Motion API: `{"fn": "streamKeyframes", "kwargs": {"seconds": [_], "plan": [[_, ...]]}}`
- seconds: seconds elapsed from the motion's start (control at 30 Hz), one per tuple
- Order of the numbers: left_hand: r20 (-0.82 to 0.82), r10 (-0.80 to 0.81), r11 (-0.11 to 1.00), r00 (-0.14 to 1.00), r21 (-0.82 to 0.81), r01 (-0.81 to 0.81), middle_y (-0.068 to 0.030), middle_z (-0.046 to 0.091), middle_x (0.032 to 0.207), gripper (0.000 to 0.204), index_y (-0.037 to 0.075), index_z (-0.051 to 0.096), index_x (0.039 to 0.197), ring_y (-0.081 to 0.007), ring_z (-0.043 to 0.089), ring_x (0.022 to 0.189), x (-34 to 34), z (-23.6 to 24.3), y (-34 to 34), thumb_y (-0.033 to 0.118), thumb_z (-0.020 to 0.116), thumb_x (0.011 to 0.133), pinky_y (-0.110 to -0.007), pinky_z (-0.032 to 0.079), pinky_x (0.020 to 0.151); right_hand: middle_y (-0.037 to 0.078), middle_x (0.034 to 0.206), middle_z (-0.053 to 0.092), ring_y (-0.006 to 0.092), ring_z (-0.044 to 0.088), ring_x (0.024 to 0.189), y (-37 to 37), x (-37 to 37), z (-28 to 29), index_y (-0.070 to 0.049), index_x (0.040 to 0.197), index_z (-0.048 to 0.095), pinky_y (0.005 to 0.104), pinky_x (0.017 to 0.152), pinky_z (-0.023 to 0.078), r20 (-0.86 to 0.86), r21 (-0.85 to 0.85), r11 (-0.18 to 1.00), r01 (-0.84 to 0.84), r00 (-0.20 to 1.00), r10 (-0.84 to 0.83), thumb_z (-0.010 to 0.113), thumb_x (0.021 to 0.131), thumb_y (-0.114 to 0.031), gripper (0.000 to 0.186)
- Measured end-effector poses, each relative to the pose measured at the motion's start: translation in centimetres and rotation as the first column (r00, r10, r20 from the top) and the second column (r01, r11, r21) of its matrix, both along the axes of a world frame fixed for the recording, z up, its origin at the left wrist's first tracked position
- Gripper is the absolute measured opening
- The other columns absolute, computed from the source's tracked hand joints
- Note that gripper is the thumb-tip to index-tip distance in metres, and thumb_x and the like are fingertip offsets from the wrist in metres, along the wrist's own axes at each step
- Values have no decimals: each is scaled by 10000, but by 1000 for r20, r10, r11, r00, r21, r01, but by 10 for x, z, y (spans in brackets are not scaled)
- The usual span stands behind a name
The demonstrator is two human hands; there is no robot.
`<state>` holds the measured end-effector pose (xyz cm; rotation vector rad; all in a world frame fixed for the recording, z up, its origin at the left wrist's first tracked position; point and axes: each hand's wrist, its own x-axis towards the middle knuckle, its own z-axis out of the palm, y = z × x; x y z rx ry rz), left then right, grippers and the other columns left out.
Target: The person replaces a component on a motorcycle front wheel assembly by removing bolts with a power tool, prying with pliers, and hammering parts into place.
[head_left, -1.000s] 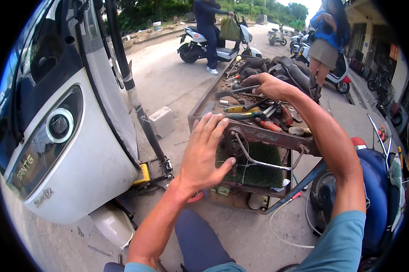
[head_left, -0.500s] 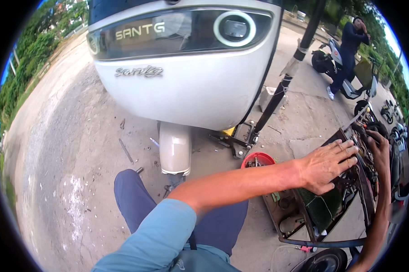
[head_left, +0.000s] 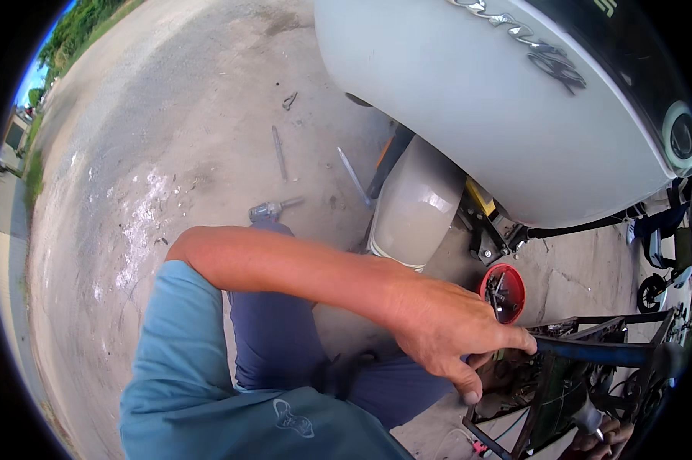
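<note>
My left hand point(head_left: 453, 322) reaches across my lap from the left, its thumb and index finger apart. The index fingertip is at the end of a dark blue bar point(head_left: 591, 350) along a dark metal tool cart point(head_left: 547, 387); whether it touches the bar I cannot tell. Low at the right edge, my right hand point(head_left: 613, 438) is partly in shadow, its fingers closed around a silvery, rounded metal piece point(head_left: 589, 418) whose kind I cannot make out. A red bowl point(head_left: 523, 297) of small metal parts stands just beyond my left hand.
The white front panel point(head_left: 468, 115) of a scooter hangs over the ground ahead, above a beige fender point(head_left: 416, 203) and a black-and-yellow stand point(head_left: 484, 218). A metal tool point(head_left: 273, 208) and thin rods point(head_left: 278, 153) lie on the concrete near my knee. Another scooter point(head_left: 656, 287) stands far right.
The view has swung left and down. My left hand has drawn back from above the cart's contents to its near side. My right hand now shows lower, with a silvery piece in it.
</note>
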<state>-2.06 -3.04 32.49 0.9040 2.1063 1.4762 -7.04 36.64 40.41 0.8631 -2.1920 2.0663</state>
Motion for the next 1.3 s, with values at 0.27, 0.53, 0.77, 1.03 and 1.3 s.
{"fn": "streamKeyframes", "kwargs": {"seconds": [0.27,0.53,0.77,1.03,1.3], "plan": [[236,147,849,961,468,-245,-120,697,1099,626,49,648,1365,-232,688,940,67,-101,-168,269,872,824,-332,541,832,80,742,602,167,595,607,-273,96,-170,-58,1016,480,312,554,539,614,-188,980,-60,772,165,750,967,-268,345],[368,580,477,727,570,-669,-176,683,1197,443,5,675,1200,-270,687,1051,115,-276,-244,273,827,881,-388,565,916,195,1073,685,279,695,944,-406,138,-338,19,1300,503,401,847,560,893,-232,973,-14,392,219,679,1014,-294,459],[714,570,-234,406,615,-753,-203,677,1184,411,-45,548,1226,-287,688,1107,44,-363,-243,274,688,1009,-428,570,1025,292,1226,652,424,675,1045,-380,177,-529,93,1374,437,465,960,520,159,902,430,-22,945,-284,837,834,-424,848],[731,463,-281,501,657,-699,-188,687,1151,336,-34,565,1219,-260,692,1099,6,-373,-228,224,661,1027,-415,576,1025,163,909,678,286,678,762,-379,180,-570,82,1243,494,397,712,556,324,908,398,-128,817,-477,793,870,-248,581],[727,432,-322,533,677,-662,-170,690,1139,286,-23,564,1217,-230,686,1095,9,-380,-226,180,643,1032,-386,589,992,74,771,546,119,534,574,-421,149,-386,36,1262,484,304,503,464,730,679,480,-555,448,-516,692,949,-173,430]]}}
